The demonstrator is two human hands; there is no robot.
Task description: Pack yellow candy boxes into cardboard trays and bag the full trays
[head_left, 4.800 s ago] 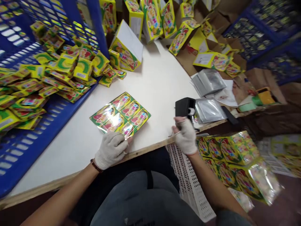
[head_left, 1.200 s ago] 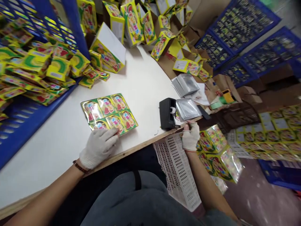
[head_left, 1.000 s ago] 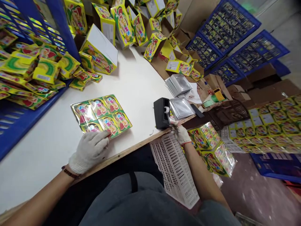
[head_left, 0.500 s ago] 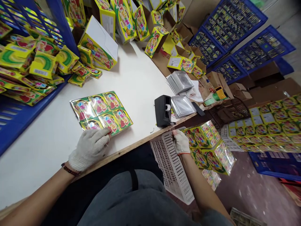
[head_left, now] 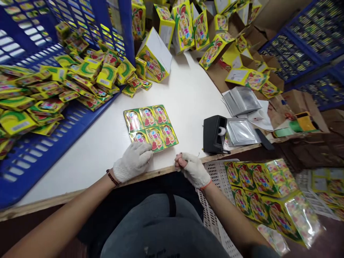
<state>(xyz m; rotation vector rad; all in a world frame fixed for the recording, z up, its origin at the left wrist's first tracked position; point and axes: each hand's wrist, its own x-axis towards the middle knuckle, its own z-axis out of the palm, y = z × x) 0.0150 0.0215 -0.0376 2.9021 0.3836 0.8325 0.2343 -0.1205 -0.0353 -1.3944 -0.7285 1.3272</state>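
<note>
A clear-wrapped pack of small yellow-and-green boxes (head_left: 154,125), laid in two rows of three, lies flat on the white table. My left hand (head_left: 133,161), in a white knit glove, grips its near edge with fingers curled. Close to the table's front edge, apart from the pack, is my right hand (head_left: 192,168). It wears a fingertip-less glove, and its fingers are pinched together; what they hold, if anything, is too small to make out. A black tape dispenser (head_left: 213,134) stands on the table to the right of that hand.
A blue crate (head_left: 88,123) full of loose small boxes is at left. Display cartons (head_left: 156,59) stand at the back. Clear plastic sleeves (head_left: 242,130) lie right of the dispenser. Below the edge at right, a white perforated basket (head_left: 212,211) stands beside stacked wrapped packs (head_left: 258,179).
My right hand has come from beside the basket, past the dispenser, to the table's front edge near the pack. The view has swung left. My left hand stays at the pack.
</note>
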